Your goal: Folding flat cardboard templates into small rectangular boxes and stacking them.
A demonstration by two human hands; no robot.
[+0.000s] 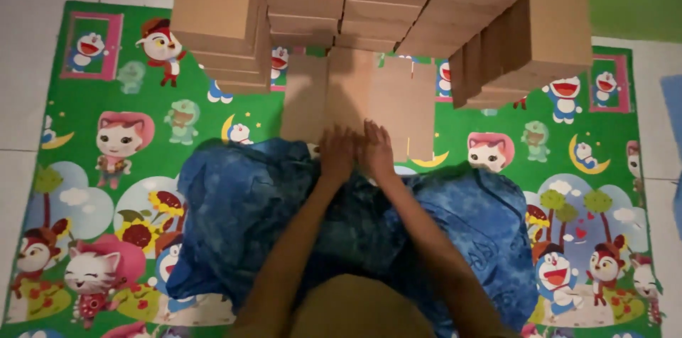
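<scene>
Posture: the person sits on the floor, knees spread under a blue patterned cloth, both arms reaching straight ahead.
Left hand: laid palm down on the near edge of the flat cardboard sheet, fingers stretched out, clasping nothing.
Right hand: just beside the left, touching it, also flat and unclenched on the same edge; the paired palms seem to pin the sheet to the floor.
Sheet position: lies flat on the cartoon play mat, directly in front of the knees, between the two stacks.
Sheet appearance: plain brown, unfolded, with lengthwise creases dividing it into panels; dim light, no finer detail.
Left box stack: folded brown boxes, beyond the sheet, within arm's reach.
Right box stack: same boxes, stepped rows, apart from the hands.
</scene>
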